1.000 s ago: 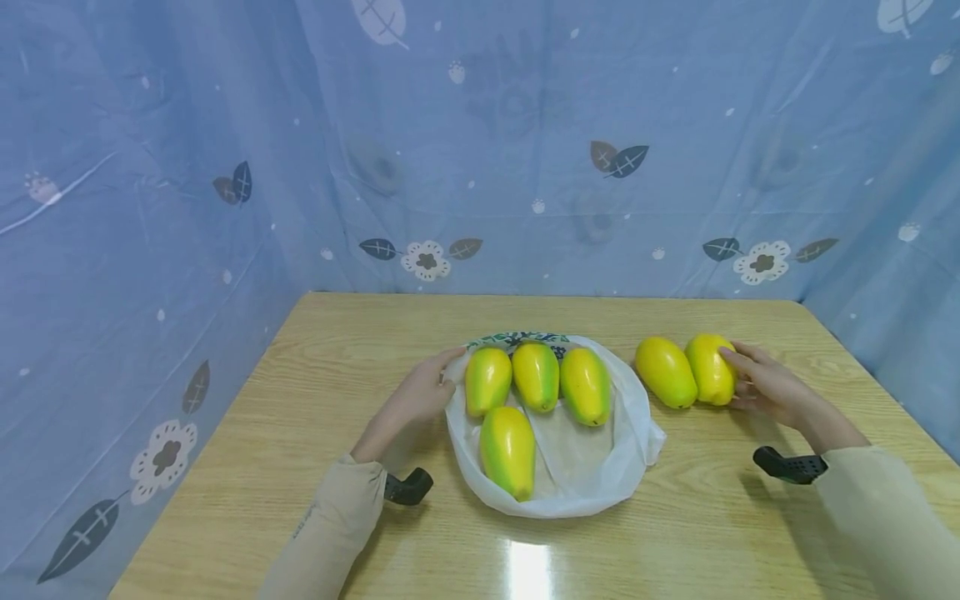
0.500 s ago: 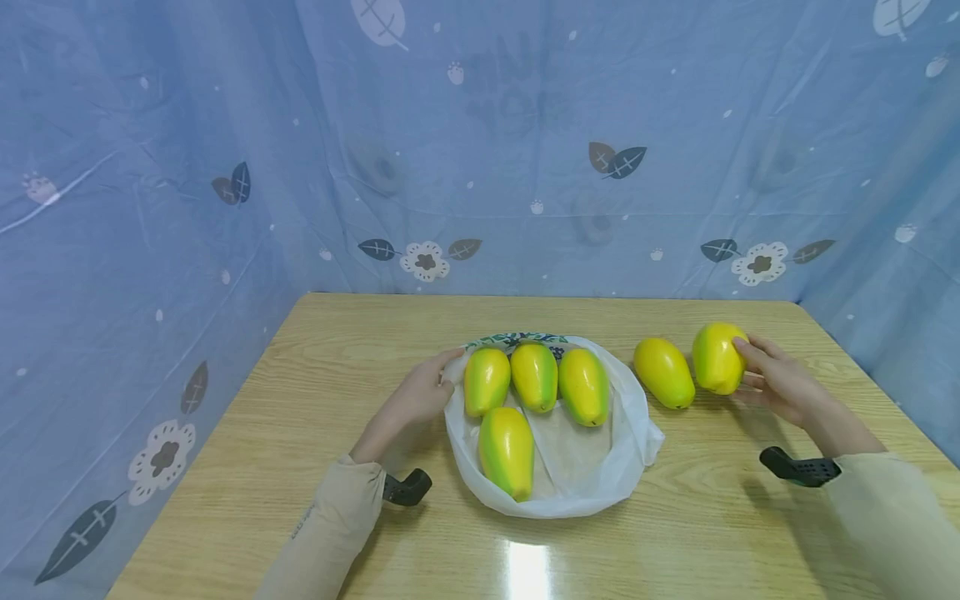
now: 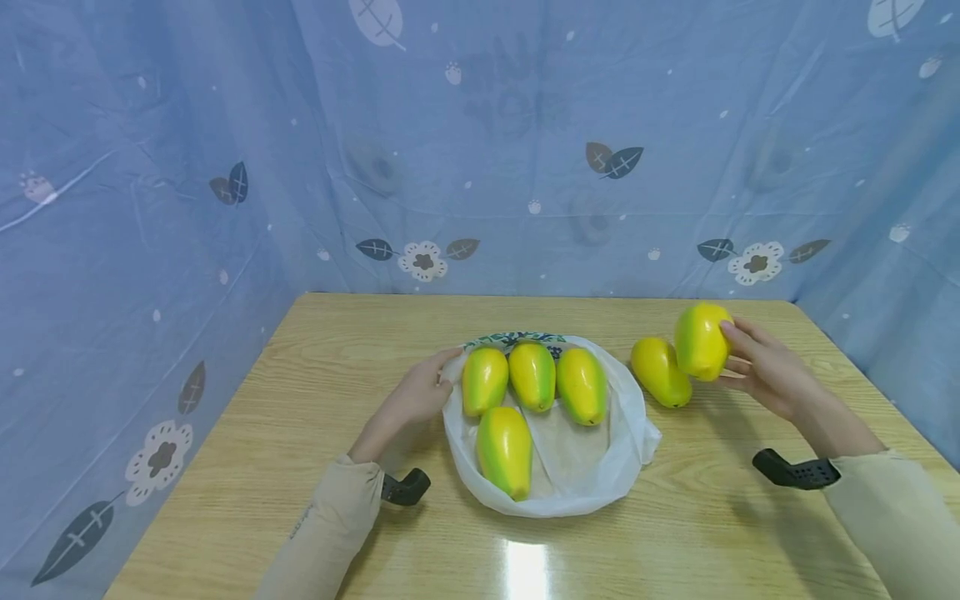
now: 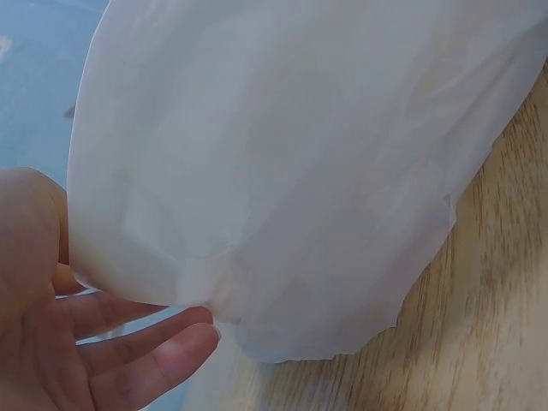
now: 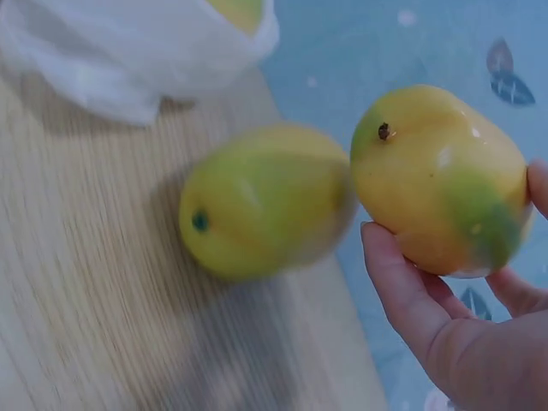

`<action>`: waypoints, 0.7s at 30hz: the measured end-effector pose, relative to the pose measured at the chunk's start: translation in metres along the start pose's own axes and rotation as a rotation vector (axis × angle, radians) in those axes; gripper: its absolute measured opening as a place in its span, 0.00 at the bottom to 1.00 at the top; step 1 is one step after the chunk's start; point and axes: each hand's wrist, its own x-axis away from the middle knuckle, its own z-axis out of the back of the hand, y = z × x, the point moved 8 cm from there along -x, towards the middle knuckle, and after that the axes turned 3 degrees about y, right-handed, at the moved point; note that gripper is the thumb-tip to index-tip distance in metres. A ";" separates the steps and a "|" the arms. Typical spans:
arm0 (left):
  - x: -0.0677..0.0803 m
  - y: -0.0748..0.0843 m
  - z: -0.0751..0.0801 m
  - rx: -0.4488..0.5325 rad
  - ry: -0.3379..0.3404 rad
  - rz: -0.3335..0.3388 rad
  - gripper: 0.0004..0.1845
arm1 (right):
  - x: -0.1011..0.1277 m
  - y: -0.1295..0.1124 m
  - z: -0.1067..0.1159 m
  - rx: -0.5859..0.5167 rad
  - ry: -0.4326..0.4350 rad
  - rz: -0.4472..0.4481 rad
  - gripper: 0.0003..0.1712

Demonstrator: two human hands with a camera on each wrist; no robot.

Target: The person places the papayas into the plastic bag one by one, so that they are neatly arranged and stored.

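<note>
My right hand (image 3: pixel 776 367) grips a yellow-green papaya (image 3: pixel 702 342), raised above the table with the fingers and thumb round its right side. In the right wrist view the held papaya (image 5: pixel 438 180) shows a dark stem spot. Just behind and left of it, a second papaya (image 3: pixel 660 372) lies on the wood. A white plastic bag (image 3: pixel 633 467) stands with its mouth spread wide. Inside are several papayas (image 3: pixel 505 454). At its left rim my left hand (image 3: pixel 420 392) holds the edge; in the left wrist view the fingers (image 4: pixel 154 368) lie against the white film, partly hidden behind it.
The wooden table (image 3: pixel 330 350) reaches back to a blue curtain (image 3: pixel 480 167) with leaf and flower prints, which also hangs along both sides. A black camera mount (image 3: pixel 795 471) sits on the right wrist, another mount (image 3: pixel 405 487) on the left.
My right hand has lifted the papaya off the table, and over the last half second it has moved up and slightly left. The left hand and the bag have stayed in place.
</note>
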 end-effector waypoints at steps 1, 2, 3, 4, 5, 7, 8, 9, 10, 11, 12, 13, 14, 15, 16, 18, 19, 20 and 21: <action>0.000 0.000 0.000 -0.002 0.001 -0.001 0.29 | 0.000 -0.002 -0.005 0.009 -0.003 0.002 0.47; 0.000 0.000 0.000 -0.004 0.001 -0.002 0.29 | 0.001 -0.003 -0.009 0.010 -0.004 -0.002 0.47; 0.000 0.000 0.000 -0.006 0.001 -0.003 0.29 | 0.001 -0.005 -0.013 0.012 -0.006 -0.004 0.47; 0.000 0.000 0.000 -0.008 0.001 -0.004 0.29 | 0.001 -0.006 -0.018 0.020 -0.008 -0.005 0.47; 0.000 0.000 0.001 -0.011 0.003 -0.006 0.29 | 0.002 -0.008 -0.023 0.024 -0.009 -0.005 0.47; 0.000 0.001 0.001 -0.010 0.002 -0.008 0.29 | 0.002 -0.009 -0.031 0.029 -0.009 -0.004 0.48; 0.000 0.001 0.001 -0.009 0.003 -0.008 0.30 | 0.003 -0.010 -0.035 0.027 -0.011 -0.006 0.48; 0.000 0.001 0.001 -0.008 0.003 -0.008 0.30 | 0.003 -0.011 -0.040 0.036 -0.014 -0.003 0.48; 0.000 0.001 0.001 -0.008 0.003 -0.008 0.30 | 0.004 -0.011 -0.044 0.046 -0.018 -0.002 0.48; 0.000 0.001 0.001 -0.009 0.005 -0.009 0.30 | 0.004 -0.011 -0.048 0.052 -0.021 -0.002 0.47; 0.000 0.001 0.001 -0.009 0.004 -0.008 0.30 | 0.005 -0.011 -0.052 0.061 -0.026 -0.004 0.47; 0.000 0.001 0.001 -0.009 0.004 -0.008 0.30 | 0.005 -0.011 -0.056 0.077 -0.031 -0.003 0.47; 0.000 0.001 0.001 -0.010 0.004 -0.010 0.30 | 0.006 -0.011 -0.060 0.094 -0.037 0.000 0.46; 0.000 0.002 0.001 -0.008 0.004 -0.010 0.30 | 0.007 -0.011 -0.064 0.110 -0.042 0.003 0.46; 0.001 0.002 0.001 -0.006 0.002 -0.009 0.30 | 0.008 -0.010 -0.068 0.118 -0.049 0.005 0.46; 0.001 0.002 0.001 -0.001 -0.001 -0.010 0.30 | 0.010 -0.010 -0.075 0.116 -0.060 0.005 0.45; 0.001 0.002 0.001 0.003 -0.001 -0.010 0.30 | 0.011 -0.010 -0.080 0.114 -0.067 0.009 0.45; 0.001 0.002 0.001 0.007 -0.001 -0.009 0.30 | 0.012 -0.010 -0.083 0.108 -0.070 0.007 0.44; 0.001 0.002 0.001 0.008 0.000 -0.009 0.30 | 0.013 -0.009 -0.087 0.107 -0.074 0.006 0.44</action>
